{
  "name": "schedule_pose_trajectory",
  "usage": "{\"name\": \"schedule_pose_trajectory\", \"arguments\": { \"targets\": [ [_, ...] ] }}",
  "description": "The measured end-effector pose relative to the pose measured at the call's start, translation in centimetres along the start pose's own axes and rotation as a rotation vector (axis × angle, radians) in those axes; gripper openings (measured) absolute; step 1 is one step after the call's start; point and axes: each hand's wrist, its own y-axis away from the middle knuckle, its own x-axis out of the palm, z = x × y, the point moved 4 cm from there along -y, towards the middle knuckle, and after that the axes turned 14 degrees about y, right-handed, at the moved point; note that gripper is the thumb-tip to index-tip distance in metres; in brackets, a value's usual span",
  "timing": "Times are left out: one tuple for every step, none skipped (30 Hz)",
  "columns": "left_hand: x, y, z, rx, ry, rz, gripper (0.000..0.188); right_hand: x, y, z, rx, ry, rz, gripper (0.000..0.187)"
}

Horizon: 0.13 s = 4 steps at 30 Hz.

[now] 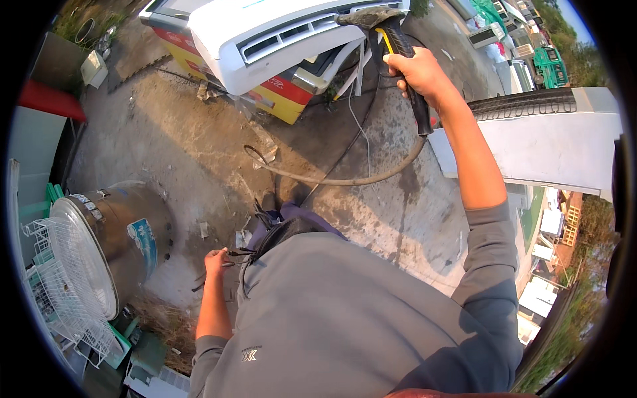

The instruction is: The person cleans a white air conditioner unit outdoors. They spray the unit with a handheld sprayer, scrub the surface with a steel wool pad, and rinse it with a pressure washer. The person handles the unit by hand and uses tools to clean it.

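My right hand (419,74) is wrapped round the black handle of a hose-fed cleaning gun (397,41) with a yellow stripe. Its wide, dirty grey-brown head is up at the right end of a white air conditioner unit (265,36); whether it touches cannot be told. From the handle's lower end a thick hose (371,180) loops to the left across the ground. Down by my waist, my left hand (215,261) is closed on thin black straps (242,255), its fingertips partly hidden. The unit lies on a chest freezer (292,99) with yellow and red sides.
A metal drum (126,232) lies at the left, beside white wire racks (63,285). At the right stands a large white panelled appliance (531,149). Thin cables (361,129) trail over the wet, stained concrete (411,219). Discarded appliances are piled farther back.
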Motion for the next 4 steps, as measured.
{"name": "schedule_pose_trajectory", "arguments": {
  "targets": [
    [-0.5,0.0,0.1,-0.003,-0.006,-0.014,0.027,0.9,1.1,0.6,-0.016,0.01,0.042,0.024],
    [-0.8,-0.2,0.1,-0.005,-0.013,-0.028,0.028,1.6,1.9,1.4,-0.024,0.023,0.059,0.024],
    [-1.0,-0.3,0.0,-0.007,-0.026,-0.037,0.029,2.2,2.2,1.6,-0.03,0.007,0.065,0.025],
    [-1.1,-0.2,0.1,-0.008,-0.068,-0.057,0.03,2.7,2.1,1.6,-0.035,-0.008,0.071,0.025]
  ]
}}
